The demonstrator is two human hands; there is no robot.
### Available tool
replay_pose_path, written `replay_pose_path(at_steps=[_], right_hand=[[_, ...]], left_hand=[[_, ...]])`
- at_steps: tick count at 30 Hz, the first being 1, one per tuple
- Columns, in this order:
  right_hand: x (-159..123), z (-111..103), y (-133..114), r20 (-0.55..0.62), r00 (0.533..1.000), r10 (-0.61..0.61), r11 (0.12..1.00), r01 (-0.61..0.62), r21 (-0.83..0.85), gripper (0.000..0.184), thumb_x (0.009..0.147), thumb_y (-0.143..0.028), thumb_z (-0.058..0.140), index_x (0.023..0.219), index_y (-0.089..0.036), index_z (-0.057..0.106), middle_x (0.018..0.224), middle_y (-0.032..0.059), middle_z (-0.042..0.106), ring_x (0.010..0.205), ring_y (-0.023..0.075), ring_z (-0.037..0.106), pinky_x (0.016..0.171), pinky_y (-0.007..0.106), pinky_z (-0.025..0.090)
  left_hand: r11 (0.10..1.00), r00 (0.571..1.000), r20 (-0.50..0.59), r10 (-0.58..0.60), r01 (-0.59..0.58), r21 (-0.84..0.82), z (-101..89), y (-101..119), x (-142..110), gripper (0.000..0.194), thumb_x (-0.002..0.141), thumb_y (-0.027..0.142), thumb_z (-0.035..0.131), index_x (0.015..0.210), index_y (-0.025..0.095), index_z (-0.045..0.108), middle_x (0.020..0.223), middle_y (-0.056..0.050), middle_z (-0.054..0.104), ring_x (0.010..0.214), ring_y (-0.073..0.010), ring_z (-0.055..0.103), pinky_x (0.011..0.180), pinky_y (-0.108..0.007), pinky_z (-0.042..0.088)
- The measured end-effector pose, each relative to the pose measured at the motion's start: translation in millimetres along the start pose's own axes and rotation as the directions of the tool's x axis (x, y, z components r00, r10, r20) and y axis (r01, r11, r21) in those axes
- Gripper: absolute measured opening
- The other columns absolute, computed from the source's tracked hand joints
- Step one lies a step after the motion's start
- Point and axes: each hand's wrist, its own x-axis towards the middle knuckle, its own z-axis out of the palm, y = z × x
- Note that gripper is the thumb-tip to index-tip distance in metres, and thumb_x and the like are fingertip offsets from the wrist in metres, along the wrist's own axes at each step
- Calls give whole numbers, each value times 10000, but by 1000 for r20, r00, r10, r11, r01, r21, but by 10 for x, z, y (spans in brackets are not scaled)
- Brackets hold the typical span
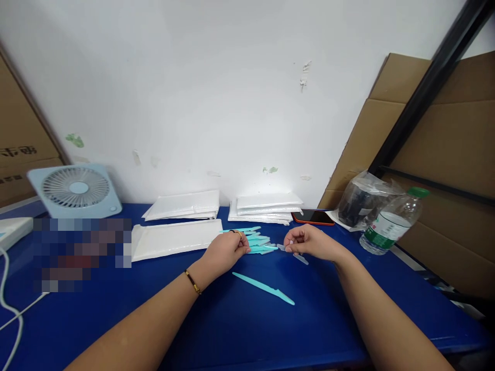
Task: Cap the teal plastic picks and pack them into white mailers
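Observation:
Several turquoise eyebrow razors (258, 240) lie in a loose pile in the middle of the blue table. My left hand (228, 251) is at the pile's left side, thumb and fingers pinched on the near end of one razor. To the right of the pile, my right hand (309, 241) is closed, its fingertips together at a small clear plastic cap (281, 248); the fingers partly hide the grip. Another clear cap (301, 259) shows just below those fingers. A single turquoise razor (263, 287) lies apart, nearer to me, slanting down to the right.
White padded envelopes (178, 238) lie left of the pile, with stacks of white packets (266, 206) behind. A phone (313, 217), a bagged dark cup (356, 203) and a water bottle (394, 224) are at right. A blue fan (79, 188) and white cable (13, 309) are left.

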Motion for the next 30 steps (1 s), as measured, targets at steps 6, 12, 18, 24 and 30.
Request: replay_pose_path(at_steps=[6, 12, 18, 24, 30], right_hand=[[32, 28, 37, -8, 999, -33, 999, 34, 33, 231, 678, -348, 655, 753, -131, 632, 631, 9, 574, 573, 115, 533, 546, 226, 408], [36, 49, 26, -6, 999, -32, 999, 32, 15, 237, 683, -361, 651, 754, -136, 628, 632, 11, 582, 573, 113, 529, 547, 226, 408], [16, 26, 6, -17, 999, -40, 999, 40, 12, 225, 692, -348, 649, 761, -135, 632, 618, 5, 579, 568, 106, 526, 542, 218, 402], [69, 162, -4, -18, 998, -64, 998, 64, 10, 235, 672, -361, 659, 754, -141, 642, 640, 17, 617, 564, 113, 547, 528, 220, 411], [130, 273, 19, -98, 991, -86, 975, 63, -213, 204, 722, -347, 597, 801, -166, 646, 657, 14, 610, 597, 124, 548, 557, 227, 416]], left_hand=[[1000, 1000, -9, -5, 5, 6, -4, -6, -5, 151, 795, 323, 497, 762, 204, 584, 744, 0, 618, 673, -149, 542, 561, -240, 360], [1000, 1000, -18, 9, -9, -1, -3, -19, -1, 139, 787, 315, 502, 738, 207, 574, 736, 3, 618, 657, -148, 532, 556, -241, 348], [1000, 1000, -19, 7, -7, 14, -9, -32, 13, 138, 786, 298, 501, 720, 202, 574, 735, 1, 619, 656, -144, 533, 560, -239, 341], [999, 999, -23, 39, -38, 35, 18, 8, 4, 133, 789, 308, 521, 737, 205, 589, 737, 9, 621, 654, -140, 534, 564, -237, 346], [983, 996, -48, 76, -67, 170, 78, -16, 42, 138, 810, 272, 510, 771, 196, 618, 821, -19, 635, 762, -167, 559, 672, -268, 378]])
